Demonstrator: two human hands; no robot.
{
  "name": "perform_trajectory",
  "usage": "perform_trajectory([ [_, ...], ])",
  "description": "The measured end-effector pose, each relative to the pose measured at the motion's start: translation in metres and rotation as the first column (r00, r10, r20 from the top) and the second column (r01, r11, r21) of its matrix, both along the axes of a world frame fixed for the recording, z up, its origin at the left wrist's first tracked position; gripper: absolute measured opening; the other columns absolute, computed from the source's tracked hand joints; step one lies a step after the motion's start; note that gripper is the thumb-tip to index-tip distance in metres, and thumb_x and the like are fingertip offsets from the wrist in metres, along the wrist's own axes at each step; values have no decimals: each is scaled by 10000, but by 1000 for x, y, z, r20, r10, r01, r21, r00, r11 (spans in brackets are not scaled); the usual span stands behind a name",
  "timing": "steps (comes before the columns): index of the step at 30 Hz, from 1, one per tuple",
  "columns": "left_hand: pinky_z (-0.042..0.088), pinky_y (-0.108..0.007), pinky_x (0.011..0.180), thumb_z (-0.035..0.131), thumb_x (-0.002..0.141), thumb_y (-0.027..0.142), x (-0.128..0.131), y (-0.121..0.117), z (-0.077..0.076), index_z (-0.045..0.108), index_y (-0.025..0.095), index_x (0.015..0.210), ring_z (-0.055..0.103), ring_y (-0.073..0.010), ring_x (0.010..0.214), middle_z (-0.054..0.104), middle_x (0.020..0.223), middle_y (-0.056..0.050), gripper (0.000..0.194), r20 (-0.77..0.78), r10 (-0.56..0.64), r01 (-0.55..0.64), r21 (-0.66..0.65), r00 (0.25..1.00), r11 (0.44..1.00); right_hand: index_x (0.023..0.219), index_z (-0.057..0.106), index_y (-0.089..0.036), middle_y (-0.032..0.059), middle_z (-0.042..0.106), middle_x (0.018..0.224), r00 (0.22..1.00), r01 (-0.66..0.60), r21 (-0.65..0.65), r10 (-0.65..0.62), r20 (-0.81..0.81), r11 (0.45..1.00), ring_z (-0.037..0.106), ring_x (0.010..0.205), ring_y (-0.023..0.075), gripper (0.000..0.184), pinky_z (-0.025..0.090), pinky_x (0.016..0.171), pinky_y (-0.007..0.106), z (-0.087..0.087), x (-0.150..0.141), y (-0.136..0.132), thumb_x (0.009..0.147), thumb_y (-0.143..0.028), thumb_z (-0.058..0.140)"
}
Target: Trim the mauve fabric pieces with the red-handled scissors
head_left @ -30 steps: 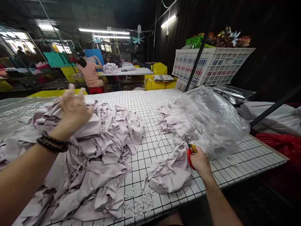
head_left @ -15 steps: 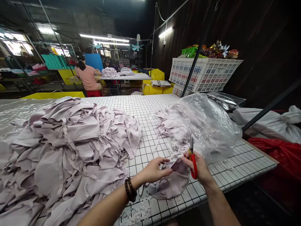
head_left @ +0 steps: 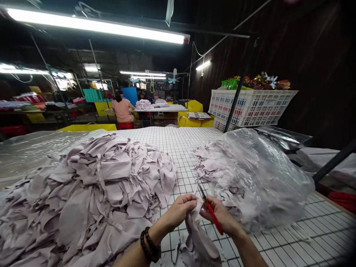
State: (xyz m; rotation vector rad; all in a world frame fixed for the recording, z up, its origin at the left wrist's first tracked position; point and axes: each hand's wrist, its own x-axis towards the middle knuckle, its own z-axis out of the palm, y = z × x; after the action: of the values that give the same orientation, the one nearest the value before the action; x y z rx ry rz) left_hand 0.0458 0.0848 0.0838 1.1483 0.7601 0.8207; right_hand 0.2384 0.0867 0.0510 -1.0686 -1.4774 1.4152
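Observation:
Between thumb and fingers, my left hand (head_left: 184, 210) pinches the top edge of a pale mauve cloth piece (head_left: 198, 237), which hangs down onto the table. My right hand (head_left: 219, 217) is closed around red-handled scissors (head_left: 213, 215), their dark blades pointing up and away. Its fingertips are close to the pinched cloth edge; whether they also touch the cloth I cannot tell. To the left lies a large heap of the same mauve cloth pieces (head_left: 111, 185). On the right, a clear plastic bag (head_left: 267, 178) holds and partly covers more of these pieces.
The table (head_left: 185, 163) has a white top with a black grid. White crates (head_left: 250, 107) stand at its far right, behind a dark slanting pole (head_left: 236, 100). A person in a pink top (head_left: 122, 109) sits at another table farther back. A lit tube lamp (head_left: 97, 26) hangs overhead.
My left hand has closed on the cloth edge and raised it. The scissors have tilted to the left, nearer the left hand. The camera view has tipped up and turned slightly left.

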Motion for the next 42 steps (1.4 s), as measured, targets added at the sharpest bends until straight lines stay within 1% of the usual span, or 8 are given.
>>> perform_trajectory([
  [7,229,-213,427,442,750,192,-30,64,56,526,155,652,342,-82,437,434,518,45,135,-225,86,-12,310,970,951,822,533,-197,-10,567,716,827,553,314,-553,-98,771,527,625,132,288,456,583,238,40,-8,1,707,-385,719],
  [13,297,-213,484,497,606,120,-28,93,45,489,148,446,384,-94,487,451,484,26,162,-299,46,54,317,953,947,727,537,-206,-20,517,590,881,335,459,-447,158,823,465,520,123,210,412,474,208,46,-33,-57,771,-396,617],
  [20,408,-236,572,464,795,279,-39,-15,-51,607,166,723,521,-135,610,578,710,-20,196,-350,268,-244,112,898,963,675,489,-220,-37,459,530,898,160,206,-229,376,965,399,477,115,190,354,442,211,-20,-65,-117,709,-351,622],
  [24,382,-254,421,378,867,498,-27,-94,-92,601,125,681,501,-139,421,589,599,-58,472,-222,129,-206,-370,967,906,727,538,-218,-47,456,527,911,129,6,-121,394,992,376,468,110,170,332,433,209,-26,-62,-141,686,-362,620],
  [27,413,-213,460,508,853,491,-11,-119,-99,643,88,890,564,-116,501,657,759,-92,426,188,262,-61,-694,947,718,741,556,-218,-39,502,560,922,132,-63,-99,375,989,414,488,117,183,361,462,213,-22,-59,-150,682,-378,624],
  [32,315,-136,389,613,861,297,-2,-115,-98,606,130,1024,375,7,402,651,1005,-66,233,402,588,-47,-798,701,601,726,569,-213,-53,455,530,922,108,-122,-54,383,987,409,484,115,209,348,463,217,-33,-51,-153,672,-396,654],
  [38,257,-118,362,671,818,199,-12,-116,-106,588,78,928,321,6,388,517,632,42,183,346,638,-222,-737,688,638,881,610,-218,-7,599,665,939,173,-108,-131,317,979,539,616,159,248,450,579,248,-43,-36,-105,715,-394,664],
  [42,279,-134,366,723,767,304,-19,-121,-93,582,92,1035,315,-15,393,497,584,59,370,261,581,-332,-613,771,717,992,591,-208,-19,588,736,985,-78,54,68,160,996,520,654,140,288,448,618,242,-40,-58,-56,728,-313,640],
])
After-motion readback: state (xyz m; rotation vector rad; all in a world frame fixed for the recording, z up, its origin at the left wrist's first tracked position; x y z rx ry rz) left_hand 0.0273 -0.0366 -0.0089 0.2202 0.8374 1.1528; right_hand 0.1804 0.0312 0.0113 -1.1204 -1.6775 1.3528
